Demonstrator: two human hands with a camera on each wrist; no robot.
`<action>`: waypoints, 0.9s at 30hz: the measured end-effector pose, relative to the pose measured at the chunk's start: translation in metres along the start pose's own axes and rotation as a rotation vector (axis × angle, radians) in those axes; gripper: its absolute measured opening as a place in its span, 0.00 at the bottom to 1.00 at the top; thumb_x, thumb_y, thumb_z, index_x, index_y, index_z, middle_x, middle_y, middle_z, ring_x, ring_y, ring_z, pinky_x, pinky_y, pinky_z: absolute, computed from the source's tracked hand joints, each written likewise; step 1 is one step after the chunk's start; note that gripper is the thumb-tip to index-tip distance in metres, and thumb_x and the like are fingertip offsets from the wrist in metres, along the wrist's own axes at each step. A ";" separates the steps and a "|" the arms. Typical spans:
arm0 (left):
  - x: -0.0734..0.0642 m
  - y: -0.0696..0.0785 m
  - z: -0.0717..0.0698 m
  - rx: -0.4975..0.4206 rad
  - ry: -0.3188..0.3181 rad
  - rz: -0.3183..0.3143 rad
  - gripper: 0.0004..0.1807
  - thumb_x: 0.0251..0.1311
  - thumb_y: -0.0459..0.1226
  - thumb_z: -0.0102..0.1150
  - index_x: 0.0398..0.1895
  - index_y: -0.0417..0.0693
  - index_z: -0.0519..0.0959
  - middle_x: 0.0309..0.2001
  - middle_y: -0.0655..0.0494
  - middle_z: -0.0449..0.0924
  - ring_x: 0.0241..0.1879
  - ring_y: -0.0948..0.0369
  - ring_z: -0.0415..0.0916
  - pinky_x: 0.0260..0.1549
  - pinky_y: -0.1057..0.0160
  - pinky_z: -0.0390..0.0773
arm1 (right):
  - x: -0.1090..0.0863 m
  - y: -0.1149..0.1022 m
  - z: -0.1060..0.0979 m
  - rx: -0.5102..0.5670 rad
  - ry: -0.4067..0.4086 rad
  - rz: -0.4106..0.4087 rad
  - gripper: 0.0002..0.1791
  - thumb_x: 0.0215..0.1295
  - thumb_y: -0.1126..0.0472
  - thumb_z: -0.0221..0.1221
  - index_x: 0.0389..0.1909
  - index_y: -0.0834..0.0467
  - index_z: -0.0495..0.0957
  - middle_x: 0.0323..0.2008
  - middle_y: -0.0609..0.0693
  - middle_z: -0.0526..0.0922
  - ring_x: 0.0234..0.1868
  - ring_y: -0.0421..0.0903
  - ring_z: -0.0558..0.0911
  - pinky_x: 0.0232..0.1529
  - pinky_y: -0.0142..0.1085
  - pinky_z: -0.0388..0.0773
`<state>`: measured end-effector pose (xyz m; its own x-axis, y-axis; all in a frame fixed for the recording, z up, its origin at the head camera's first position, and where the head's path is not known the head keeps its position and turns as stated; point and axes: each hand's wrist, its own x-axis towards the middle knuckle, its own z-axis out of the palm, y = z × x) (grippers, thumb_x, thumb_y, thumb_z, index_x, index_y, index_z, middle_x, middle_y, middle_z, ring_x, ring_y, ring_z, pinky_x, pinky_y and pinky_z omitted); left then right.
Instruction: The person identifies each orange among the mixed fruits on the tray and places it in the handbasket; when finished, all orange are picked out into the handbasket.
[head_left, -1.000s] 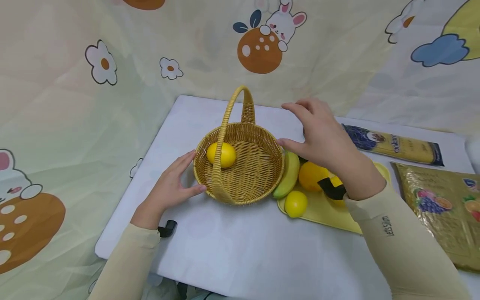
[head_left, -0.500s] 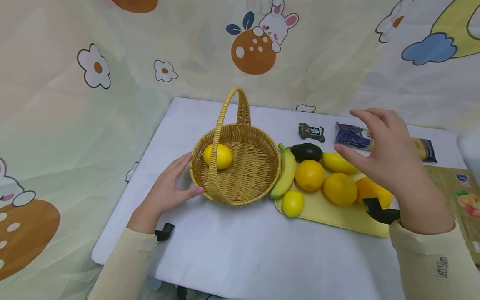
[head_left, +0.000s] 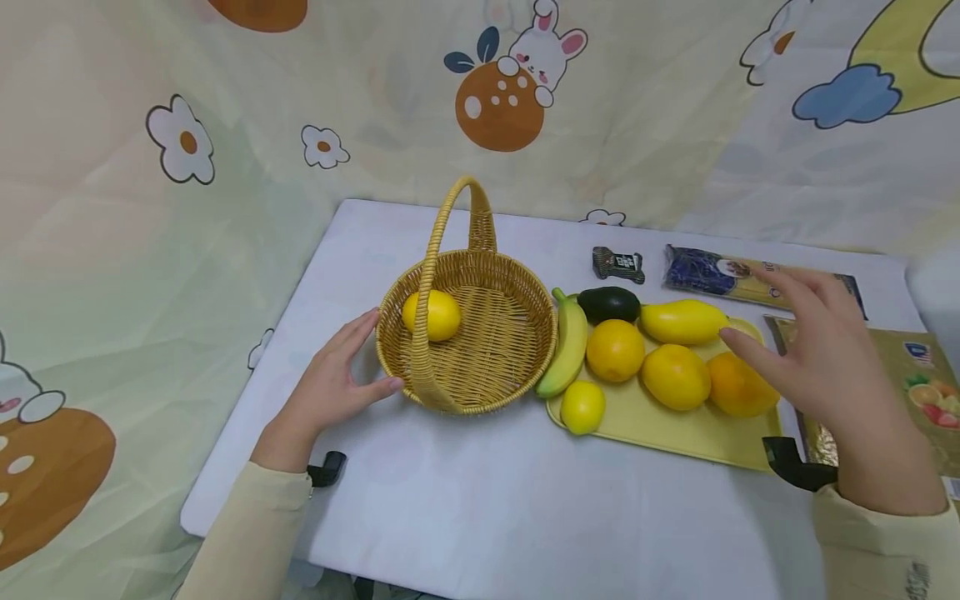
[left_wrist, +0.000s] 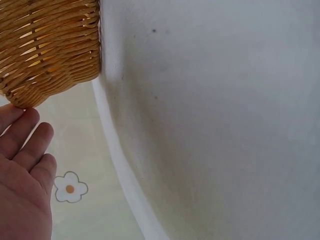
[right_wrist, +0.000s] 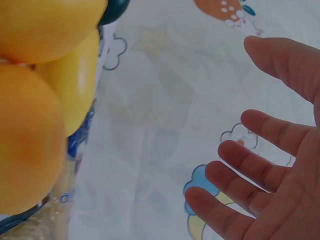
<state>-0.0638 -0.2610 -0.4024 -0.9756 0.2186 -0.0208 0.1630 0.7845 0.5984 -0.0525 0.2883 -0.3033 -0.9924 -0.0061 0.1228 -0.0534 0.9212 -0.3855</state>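
Observation:
A wicker basket [head_left: 491, 350] with a tall handle stands on the white table, a lemon [head_left: 442, 316] lying inside at its left. My left hand [head_left: 326, 392] touches the basket's left rim with extended fingers; the left wrist view shows its fingertips at the woven edge. My right hand [head_left: 825, 358] hovers with spread fingers over the right end of a yellow tray [head_left: 622, 431], holding nothing. On or against that tray lie a banana [head_left: 567, 346], an avocado-like dark green fruit [head_left: 609, 305], a mango [head_left: 682, 322], a small lemon [head_left: 582, 407] and several orange-yellow round fruits [head_left: 615, 351].
Behind the tray lie a small dark packet [head_left: 618, 265] and a long blue-and-gold packet [head_left: 705, 271]. A large gold bag with fruit prints [head_left: 911, 392] is at the right. A printed cloth [head_left: 375, 83] hangs behind the table.
My right hand has moved right, from beside the basket's right rim to over the tray's right end, uncovering the fruit and the dark packet. My left hand has stayed at the basket.

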 end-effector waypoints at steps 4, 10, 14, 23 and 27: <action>0.000 0.001 0.000 0.003 0.001 -0.006 0.61 0.53 0.63 0.75 0.86 0.63 0.51 0.84 0.57 0.53 0.83 0.47 0.52 0.77 0.32 0.60 | -0.008 0.016 0.005 -0.005 -0.012 0.020 0.47 0.67 0.52 0.70 0.81 0.60 0.58 0.75 0.76 0.57 0.71 0.78 0.57 0.70 0.79 0.53; 0.001 0.000 0.001 -0.007 0.010 -0.005 0.62 0.51 0.63 0.77 0.85 0.63 0.52 0.84 0.58 0.54 0.83 0.48 0.53 0.77 0.33 0.60 | -0.018 0.037 0.017 0.013 -0.033 0.017 0.48 0.67 0.50 0.70 0.81 0.61 0.58 0.71 0.80 0.59 0.68 0.80 0.58 0.64 0.81 0.56; 0.001 0.000 0.002 -0.005 0.011 -0.001 0.62 0.51 0.63 0.77 0.85 0.64 0.52 0.84 0.58 0.54 0.83 0.48 0.53 0.76 0.33 0.61 | -0.025 0.048 0.025 0.009 -0.072 0.049 0.49 0.67 0.47 0.69 0.82 0.60 0.56 0.71 0.80 0.59 0.66 0.80 0.59 0.58 0.82 0.59; 0.002 -0.001 0.003 -0.005 0.008 -0.006 0.62 0.51 0.63 0.77 0.85 0.64 0.52 0.84 0.58 0.54 0.83 0.47 0.53 0.76 0.32 0.61 | -0.035 0.072 0.044 0.033 -0.154 0.085 0.53 0.67 0.42 0.69 0.82 0.62 0.55 0.70 0.82 0.57 0.67 0.81 0.57 0.60 0.83 0.57; 0.001 -0.002 0.003 0.000 0.017 0.000 0.61 0.51 0.62 0.77 0.85 0.64 0.52 0.84 0.57 0.54 0.83 0.47 0.53 0.76 0.33 0.61 | -0.038 0.078 0.049 0.052 -0.176 0.097 0.53 0.67 0.41 0.68 0.82 0.62 0.54 0.71 0.83 0.55 0.68 0.83 0.54 0.60 0.85 0.54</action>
<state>-0.0650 -0.2604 -0.4056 -0.9779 0.2091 -0.0072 0.1632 0.7842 0.5987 -0.0242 0.3413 -0.3833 -0.9970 0.0096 -0.0767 0.0422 0.8994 -0.4352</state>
